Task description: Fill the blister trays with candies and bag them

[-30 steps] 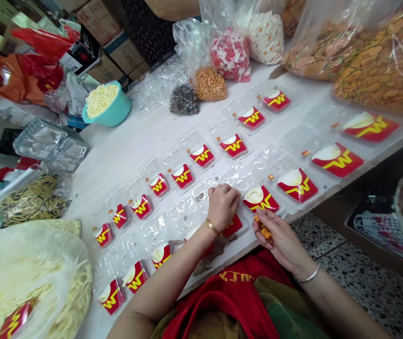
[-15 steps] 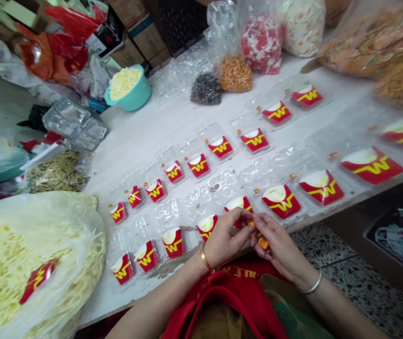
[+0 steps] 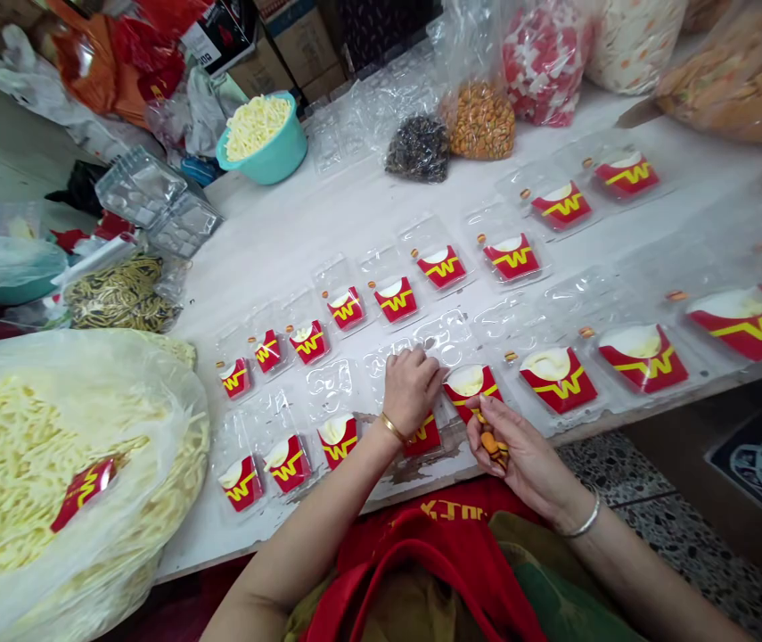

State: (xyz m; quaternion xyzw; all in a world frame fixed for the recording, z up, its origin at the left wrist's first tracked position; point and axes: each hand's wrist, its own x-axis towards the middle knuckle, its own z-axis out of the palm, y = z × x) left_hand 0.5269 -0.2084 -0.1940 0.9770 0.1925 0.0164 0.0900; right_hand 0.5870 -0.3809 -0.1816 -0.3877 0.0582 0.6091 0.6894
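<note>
Glossy plastic trays [image 3: 331,379], matt cloth apron [image 3: 387,538]

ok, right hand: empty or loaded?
Loaded: several small orange pieces show in the half-closed right hand; exact count, can't tell.

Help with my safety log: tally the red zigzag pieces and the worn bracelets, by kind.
Red pieces, back row: 9
Red pieces, front row: 9 (one partly hidden, one cut off by the picture's edge)
Red piece at the big bag: 1
Gold bracelet: 1
Silver bracelet: 1
Total: 21
</note>
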